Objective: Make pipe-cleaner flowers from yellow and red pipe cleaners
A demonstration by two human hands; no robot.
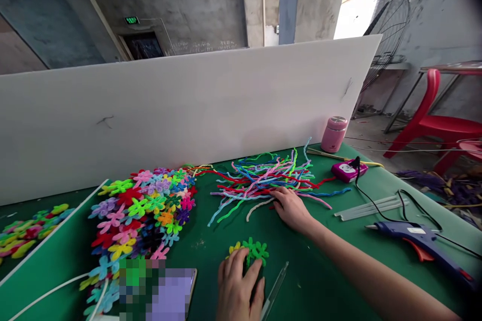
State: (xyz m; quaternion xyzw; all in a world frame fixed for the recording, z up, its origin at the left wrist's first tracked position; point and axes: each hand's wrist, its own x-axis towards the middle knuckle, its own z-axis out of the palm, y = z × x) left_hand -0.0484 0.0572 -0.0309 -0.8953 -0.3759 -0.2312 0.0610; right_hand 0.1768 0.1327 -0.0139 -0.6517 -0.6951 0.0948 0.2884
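My left hand (240,288) rests low in the middle of the table with its fingers apart. Its fingertips touch a green fuzzy pipe-cleaner flower (258,251), and a yellow flower (234,248) is partly hidden beneath them. Farther forward, my right hand (291,209) reaches to the front edge of a loose pile of coloured pipe cleaners (263,175). Its thumb and fingers close at a red pipe cleaner there, though the fingertips are partly hidden. A clear thin stick (276,286) lies just right of my left hand.
Many coloured flowers (146,205) are heaped at left beside a white-edged divider (56,238). A phone (175,293) lies near them. At right are a blue glue gun (417,241) with its cord, glue sticks (371,207), a magenta box (348,170) and a pink flask (334,134). A white board (211,105) stands behind.
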